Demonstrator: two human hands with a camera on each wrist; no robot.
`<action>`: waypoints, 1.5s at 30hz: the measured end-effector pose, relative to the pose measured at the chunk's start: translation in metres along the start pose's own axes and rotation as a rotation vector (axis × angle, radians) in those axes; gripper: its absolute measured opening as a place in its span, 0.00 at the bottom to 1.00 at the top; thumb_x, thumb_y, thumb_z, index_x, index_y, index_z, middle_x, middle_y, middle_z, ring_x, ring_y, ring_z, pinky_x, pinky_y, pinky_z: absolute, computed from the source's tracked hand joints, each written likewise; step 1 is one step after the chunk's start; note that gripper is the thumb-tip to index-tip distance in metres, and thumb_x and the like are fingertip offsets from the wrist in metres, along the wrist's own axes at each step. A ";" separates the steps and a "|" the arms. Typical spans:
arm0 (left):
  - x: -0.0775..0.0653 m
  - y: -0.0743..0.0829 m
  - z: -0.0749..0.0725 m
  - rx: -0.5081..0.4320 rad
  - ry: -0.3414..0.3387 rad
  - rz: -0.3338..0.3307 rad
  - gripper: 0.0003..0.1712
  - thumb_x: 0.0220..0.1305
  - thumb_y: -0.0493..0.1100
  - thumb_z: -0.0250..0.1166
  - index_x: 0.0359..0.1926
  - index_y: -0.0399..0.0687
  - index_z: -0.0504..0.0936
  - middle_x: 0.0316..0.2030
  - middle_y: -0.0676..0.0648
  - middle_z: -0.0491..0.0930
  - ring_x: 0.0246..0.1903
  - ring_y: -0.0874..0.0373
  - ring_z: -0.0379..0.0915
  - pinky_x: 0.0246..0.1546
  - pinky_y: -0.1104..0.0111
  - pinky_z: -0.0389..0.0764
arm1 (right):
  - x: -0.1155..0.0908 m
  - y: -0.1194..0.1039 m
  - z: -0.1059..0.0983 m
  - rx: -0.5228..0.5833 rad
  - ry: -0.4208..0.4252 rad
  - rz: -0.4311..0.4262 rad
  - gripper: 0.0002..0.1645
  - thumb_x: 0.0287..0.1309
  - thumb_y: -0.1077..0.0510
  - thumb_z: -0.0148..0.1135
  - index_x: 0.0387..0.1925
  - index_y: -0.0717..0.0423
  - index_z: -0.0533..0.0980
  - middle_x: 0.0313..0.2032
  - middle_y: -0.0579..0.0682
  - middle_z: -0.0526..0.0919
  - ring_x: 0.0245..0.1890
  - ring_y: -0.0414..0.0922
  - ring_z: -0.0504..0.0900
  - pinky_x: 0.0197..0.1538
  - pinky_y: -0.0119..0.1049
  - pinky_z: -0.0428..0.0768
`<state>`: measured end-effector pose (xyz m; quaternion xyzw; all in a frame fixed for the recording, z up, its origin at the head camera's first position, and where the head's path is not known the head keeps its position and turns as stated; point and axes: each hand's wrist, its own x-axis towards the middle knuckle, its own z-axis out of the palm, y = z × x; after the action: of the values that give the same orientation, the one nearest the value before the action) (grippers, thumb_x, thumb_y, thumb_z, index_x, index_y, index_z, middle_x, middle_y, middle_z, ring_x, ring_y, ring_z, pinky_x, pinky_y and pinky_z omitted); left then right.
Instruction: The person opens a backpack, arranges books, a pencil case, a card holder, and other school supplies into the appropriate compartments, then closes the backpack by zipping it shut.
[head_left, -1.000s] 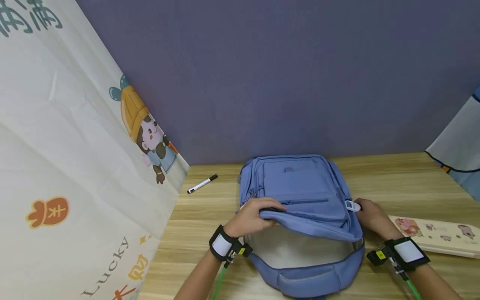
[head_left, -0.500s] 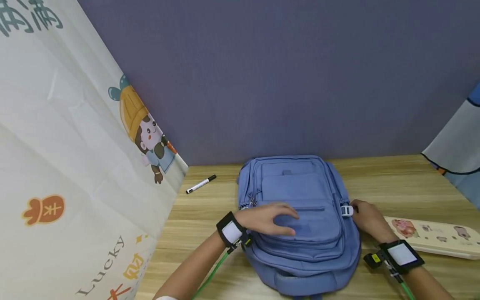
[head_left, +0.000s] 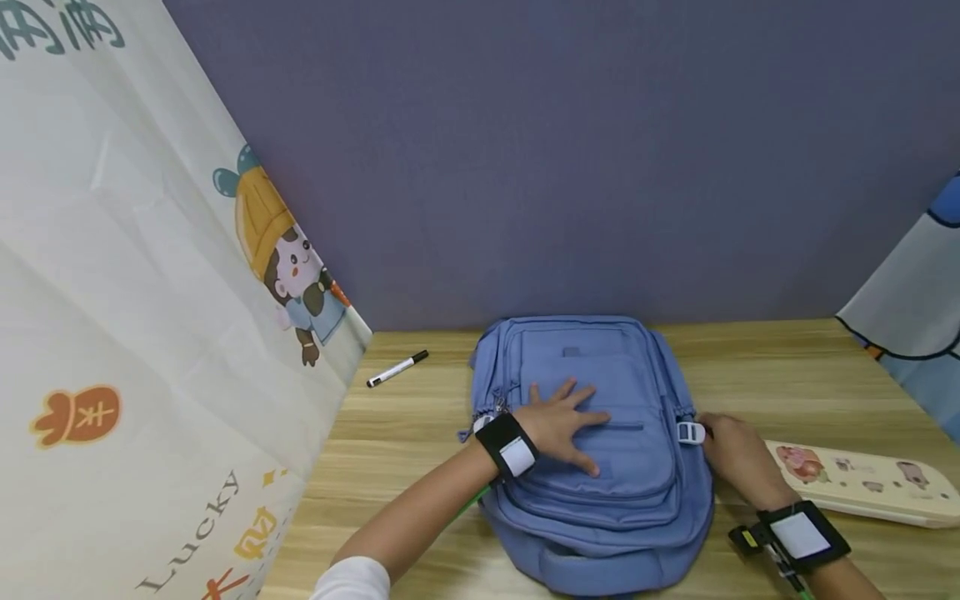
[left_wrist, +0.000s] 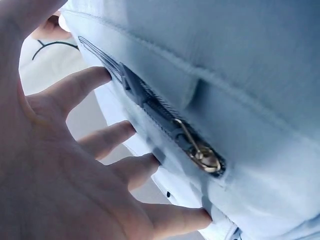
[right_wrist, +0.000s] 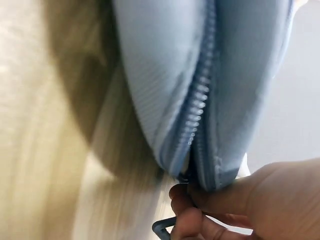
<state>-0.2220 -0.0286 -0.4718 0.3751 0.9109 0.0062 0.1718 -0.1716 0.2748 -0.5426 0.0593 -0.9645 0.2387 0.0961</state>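
A blue backpack [head_left: 622, 467] lies front side up on the wooden table, its top flap lying flat. My left hand [head_left: 558, 425] rests on its front with the fingers spread. The left wrist view shows those fingertips against the fabric, beside a pocket zipper [left_wrist: 145, 105] with a metal end. At the bag's right side, by a white buckle [head_left: 690, 432], is my right hand [head_left: 738, 454]. Its thumb and fingers pinch a zipper pull [right_wrist: 162, 229], whose grey loop sticks out past them. Above the pinch, the zipper teeth [right_wrist: 197, 105] stand parted.
A cream pencil case [head_left: 862, 483] with cartoon prints lies right of the backpack, close to the right wrist. To the left is a black-and-white marker [head_left: 397, 368]. A dark wall [head_left: 562, 167] rises behind the wooden table [head_left: 787, 367], and a printed white curtain [head_left: 187, 292] hangs at left.
The left hand lets go of the lifted flap, which drops and closes the bag's wide opening. That hand then settles, fingers spread, on the backpack's front. The right hand stays at the right side.
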 end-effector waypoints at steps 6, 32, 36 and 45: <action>-0.002 -0.001 0.007 0.025 0.013 0.006 0.53 0.60 0.75 0.71 0.83 0.76 0.60 0.87 0.53 0.42 0.86 0.45 0.33 0.74 0.23 0.49 | -0.025 -0.010 -0.002 -0.035 -0.022 0.030 0.15 0.67 0.67 0.59 0.23 0.56 0.74 0.20 0.50 0.74 0.22 0.47 0.73 0.24 0.45 0.68; -0.016 -0.001 0.021 0.097 0.044 0.014 0.54 0.58 0.76 0.72 0.82 0.76 0.61 0.87 0.54 0.45 0.86 0.46 0.36 0.73 0.24 0.53 | -0.109 -0.067 -0.009 -0.144 -0.156 0.017 0.17 0.53 0.65 0.69 0.19 0.45 0.73 0.18 0.40 0.73 0.21 0.40 0.69 0.25 0.40 0.68; -0.013 -0.001 0.022 0.128 0.048 -0.002 0.55 0.57 0.78 0.71 0.82 0.78 0.60 0.87 0.55 0.45 0.86 0.46 0.37 0.72 0.24 0.54 | -0.114 -0.080 -0.012 -0.158 -0.207 0.015 0.21 0.51 0.63 0.69 0.17 0.42 0.67 0.17 0.38 0.65 0.20 0.38 0.63 0.25 0.36 0.62; -0.012 0.000 0.021 0.128 0.044 -0.005 0.55 0.57 0.78 0.71 0.82 0.77 0.60 0.87 0.54 0.46 0.86 0.46 0.38 0.71 0.23 0.55 | -0.120 -0.085 -0.016 0.044 -0.333 -0.172 0.17 0.51 0.64 0.69 0.20 0.41 0.74 0.21 0.30 0.68 0.23 0.26 0.61 0.26 0.29 0.63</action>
<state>-0.2077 -0.0392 -0.4884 0.3830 0.9138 -0.0444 0.1274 -0.0384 0.2158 -0.5162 0.1822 -0.9530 0.2375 -0.0463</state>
